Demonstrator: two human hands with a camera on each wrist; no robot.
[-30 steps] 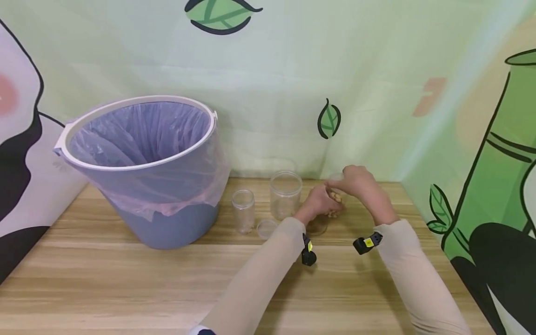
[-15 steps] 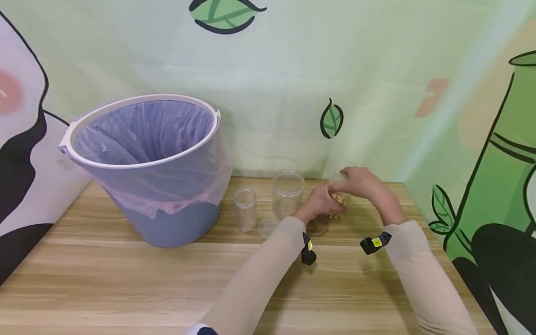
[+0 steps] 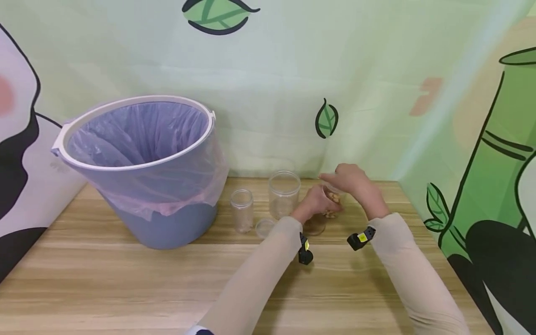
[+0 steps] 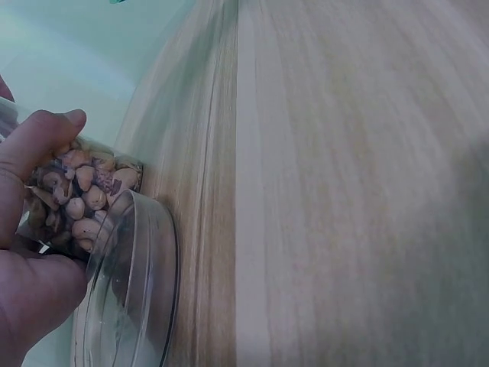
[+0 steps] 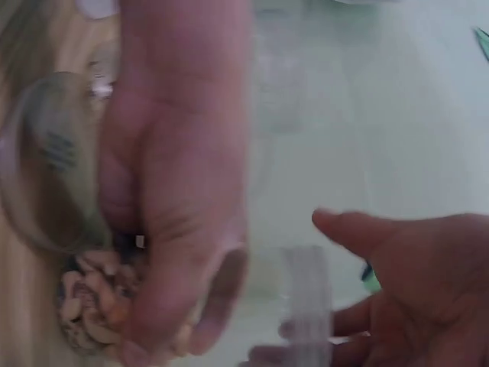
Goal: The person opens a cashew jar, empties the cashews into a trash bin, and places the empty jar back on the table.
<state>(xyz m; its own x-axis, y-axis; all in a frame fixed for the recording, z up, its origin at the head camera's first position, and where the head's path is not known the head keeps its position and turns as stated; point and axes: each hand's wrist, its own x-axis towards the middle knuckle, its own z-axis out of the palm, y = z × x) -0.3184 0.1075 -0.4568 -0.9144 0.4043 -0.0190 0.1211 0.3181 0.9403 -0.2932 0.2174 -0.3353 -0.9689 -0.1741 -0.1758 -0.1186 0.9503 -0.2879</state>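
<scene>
My left hand (image 3: 315,203) grips a clear jar of nuts (image 3: 333,197) by its side, just above the table. In the left wrist view, the nuts (image 4: 88,191) show through the wall of the jar, which is tilted. My right hand (image 3: 353,181) is at the jar's top. In the right wrist view, its thumb is spread away from the clear ribbed lid (image 5: 307,294), while its fingers lie behind the lid; whether they press on it I cannot tell. A shallow clear round piece (image 4: 134,283), perhaps a larger lid, lies against the jar's near side.
A tall narrow clear jar (image 3: 242,214) and a wider clear jar (image 3: 284,197) stand left of my hands. A small round lid (image 3: 265,228) lies before them. A large blue bin (image 3: 176,228) with a plastic liner stands further left. A printed backdrop (image 3: 268,93) rises behind the table.
My right hand has turned at the lid, its thumb now spread out and pointing left. The left hand keeps its grip on the jar. The head view has shifted slightly.
</scene>
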